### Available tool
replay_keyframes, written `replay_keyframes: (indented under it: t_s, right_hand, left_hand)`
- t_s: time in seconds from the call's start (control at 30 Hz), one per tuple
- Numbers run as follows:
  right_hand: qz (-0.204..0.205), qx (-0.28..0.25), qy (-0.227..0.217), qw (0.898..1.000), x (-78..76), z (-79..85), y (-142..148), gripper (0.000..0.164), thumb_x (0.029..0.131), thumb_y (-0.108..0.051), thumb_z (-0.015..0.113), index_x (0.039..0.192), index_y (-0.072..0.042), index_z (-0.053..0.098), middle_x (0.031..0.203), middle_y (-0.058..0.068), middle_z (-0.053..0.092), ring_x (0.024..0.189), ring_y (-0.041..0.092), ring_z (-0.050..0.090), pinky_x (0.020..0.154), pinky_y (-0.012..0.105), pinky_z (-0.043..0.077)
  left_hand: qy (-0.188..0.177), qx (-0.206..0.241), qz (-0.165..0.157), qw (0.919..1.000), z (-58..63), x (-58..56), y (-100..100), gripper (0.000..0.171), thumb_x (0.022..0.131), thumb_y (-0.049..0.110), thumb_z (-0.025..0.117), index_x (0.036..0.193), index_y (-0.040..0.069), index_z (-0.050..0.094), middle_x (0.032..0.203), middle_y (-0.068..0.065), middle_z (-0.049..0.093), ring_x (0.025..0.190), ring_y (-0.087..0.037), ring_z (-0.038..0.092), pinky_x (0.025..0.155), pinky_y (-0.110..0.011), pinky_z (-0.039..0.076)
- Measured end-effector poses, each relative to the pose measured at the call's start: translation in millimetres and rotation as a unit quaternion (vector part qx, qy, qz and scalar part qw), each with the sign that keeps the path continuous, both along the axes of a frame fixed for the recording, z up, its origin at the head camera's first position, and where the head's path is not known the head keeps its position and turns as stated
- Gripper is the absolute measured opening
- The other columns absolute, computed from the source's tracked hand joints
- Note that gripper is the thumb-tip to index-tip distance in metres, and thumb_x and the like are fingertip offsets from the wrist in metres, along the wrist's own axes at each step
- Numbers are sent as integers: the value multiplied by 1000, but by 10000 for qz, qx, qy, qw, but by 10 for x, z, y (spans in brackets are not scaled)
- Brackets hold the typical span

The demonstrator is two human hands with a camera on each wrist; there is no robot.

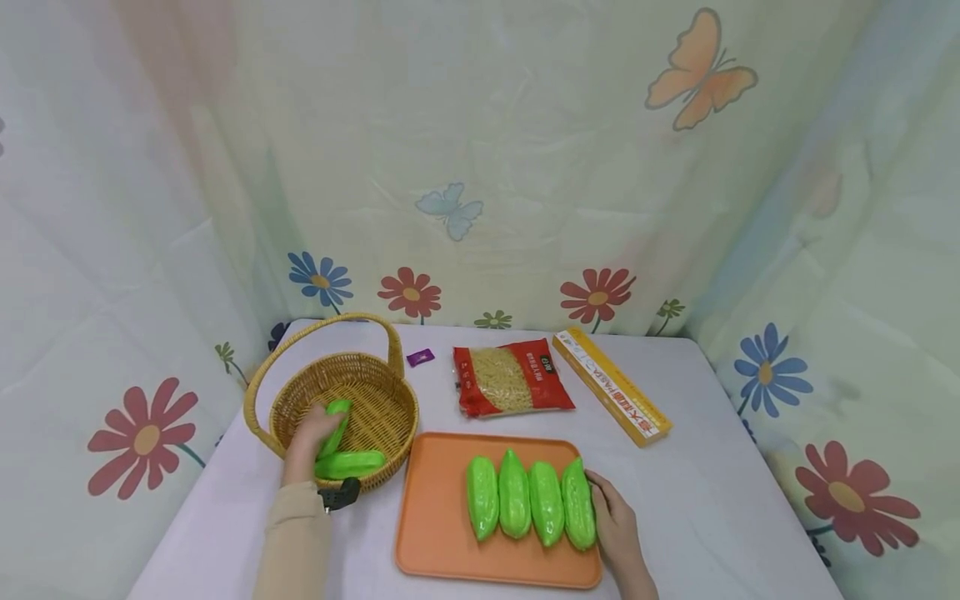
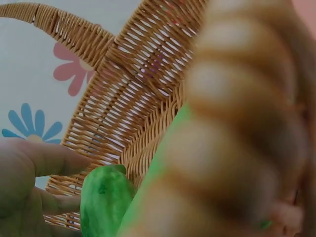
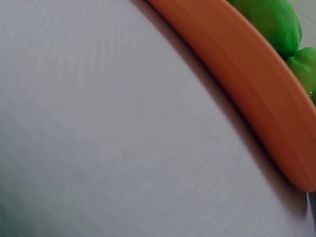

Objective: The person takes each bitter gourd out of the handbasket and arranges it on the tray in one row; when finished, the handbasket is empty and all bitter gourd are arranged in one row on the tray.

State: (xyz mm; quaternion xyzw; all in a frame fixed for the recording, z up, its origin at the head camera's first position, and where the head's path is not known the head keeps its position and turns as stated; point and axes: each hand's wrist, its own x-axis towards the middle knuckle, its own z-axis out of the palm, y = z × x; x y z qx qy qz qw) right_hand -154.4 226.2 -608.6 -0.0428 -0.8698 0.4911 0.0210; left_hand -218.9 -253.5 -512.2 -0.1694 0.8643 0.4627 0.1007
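Observation:
My left hand (image 1: 311, 437) reaches into the round wicker basket (image 1: 401, 408) and grips a bitter melon (image 1: 337, 427) that stands tilted. Its fingers (image 2: 54, 160) lie along the melon's end (image 2: 103, 197) in the left wrist view. Another bitter melon (image 1: 352, 463) lies in the basket below that hand. On the orange tray (image 1: 435, 517), several bright green bitter melons (image 1: 514, 496) lie side by side. At the tray's right edge, my right hand (image 1: 617, 525) rests its fingers against the side of the rightmost melon (image 1: 579, 507); the hand is outside the right wrist view.
Behind the tray lie a red bag of pasta (image 1: 513, 377) and a long yellow pasta box (image 1: 613, 386). A small purple packet (image 1: 421, 357) is beside the basket, whose handle (image 1: 326, 321) arches up. A flowered curtain (image 1: 517, 167) hangs around the white table.

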Motion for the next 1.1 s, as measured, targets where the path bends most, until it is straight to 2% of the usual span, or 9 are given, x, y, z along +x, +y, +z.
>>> replay_keyframes:
  t_s: [0.2,0.3,0.57,0.77,0.93,1.1]
  right_hand:
    - [13,-32,15,10000,3,-4,-3,44,100,-36,30,132,-11,46,136,13,45,127,33,36,103,51,26]
    - [19,-47,44,10000,8,-4,-2,44,100,-36,31,132,-11,46,135,13,45,127,33,36,103,51,26]
    - [50,-85,60,9999,15,10,-1,44,100,-35,31,132,-10,46,135,13,45,126,34,36,102,51,26]
    - [16,-14,-101,9999,-4,42,13,46,99,-39,29,133,-11,45,137,13,44,127,34,35,103,51,25]
    - [3,-7,-301,9995,-13,46,8,50,99,-43,26,134,-12,43,138,14,41,128,34,33,103,52,25]
    - [-7,-23,-296,9996,0,38,-9,48,99,-41,27,133,-12,44,138,13,42,128,34,33,103,51,26]
  left_hand:
    - [-89,-186,-97,9997,-46,-38,-9,68,95,20,44,138,-16,7,137,-39,18,121,-50,28,97,-57,29]
    - [-143,-311,-155,9993,-60,-53,-9,71,94,22,46,139,-15,6,138,-39,16,122,-50,26,97,-57,29]
    - [-111,-655,-149,9977,-67,-67,-1,65,92,16,50,138,-14,15,129,-38,32,112,-46,40,87,-54,39]
    - [-43,-525,-28,9986,-72,-50,-1,63,92,18,52,137,-13,22,124,-36,37,106,-43,44,82,-51,42]
    - [24,-389,107,9992,-69,-16,-5,63,91,19,53,136,-14,23,124,-36,38,106,-42,45,82,-52,42]
    - [121,-307,158,9993,-54,-15,-6,63,92,19,52,136,-14,22,123,-36,38,106,-44,45,82,-52,43]
